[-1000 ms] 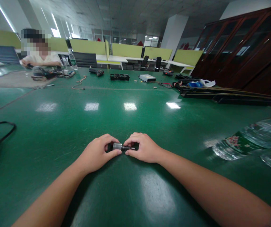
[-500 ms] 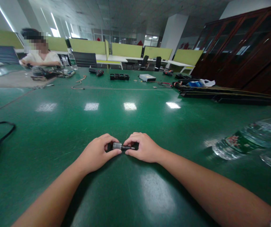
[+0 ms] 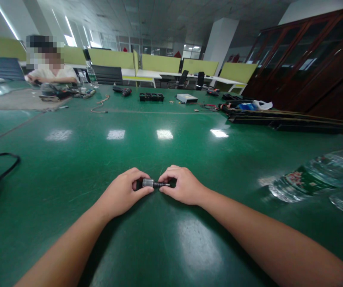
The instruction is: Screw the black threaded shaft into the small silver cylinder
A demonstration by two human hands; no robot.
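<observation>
A small motor [image 3: 148, 183] with a silver cylindrical body and a dark, ribbed, screw-like shaft [image 3: 161, 184] lies sideways low over the green table, between my two hands. My left hand [image 3: 126, 192] is closed on the silver body, thumb at the near side and fingers at the far side. From the right, my right hand [image 3: 181, 185] curls its thumb and fingers around the shaft, whose thin tip points into the palm. How firmly these right fingers press on the shaft is hard to see.
Water bottles [image 3: 306, 181] lie at the right on the green table [image 3: 165, 153]. A black cable [image 3: 11, 155] is at the left. Farther back are a power drill [image 3: 121, 91], a black bracket [image 3: 151, 97], a silver box [image 3: 186, 98] and dark strips [image 3: 288, 118]. Another person [image 3: 52, 71] sits far left.
My right hand has shifted very slightly to the right and away from me along the shaft. The motor has moved barely at all, and my left hand keeps its hold.
</observation>
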